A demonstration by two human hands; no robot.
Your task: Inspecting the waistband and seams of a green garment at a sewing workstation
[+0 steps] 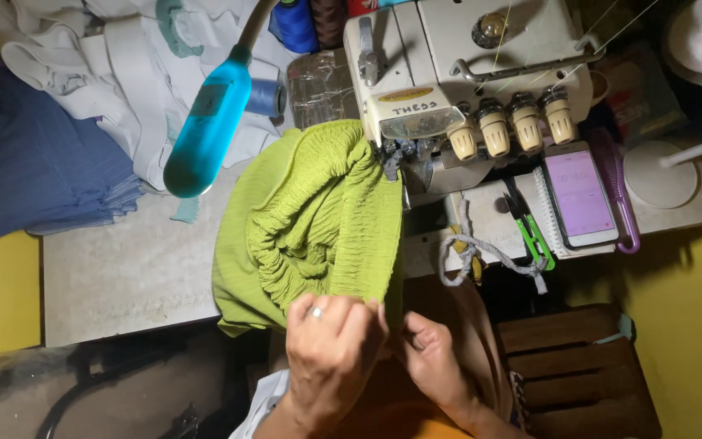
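I see the green gathered fabric (310,219) spread from the cream overlock machine (457,81) down toward me, its far edge tucked right under the machine's needle foot and its near edge hanging over the table edge (123,268). My left hand (331,345) sits at that near edge, farthest from the machine, fingers curled and pinching the hem of the fabric; a ring shows on one finger. My right hand (432,358) is just beside it, also on the side away from the machine, fingers bent inward to the same hem, though the fabric's edge there is partly hidden by the left hand, so I cannot tell how firm that grip is. The bulk of the cloth lies beyond my fingertips, between them and the machine, bunched in ruffled folds.

Left of the machine a turquoise lamp head (205,130) hangs over the table, with white cloth (107,65) and blue folded cloth (34,162) farther left. Right of the machine lie green-handled snips (534,232), a phone (580,195) with lit screen, and a purple comb (617,195).
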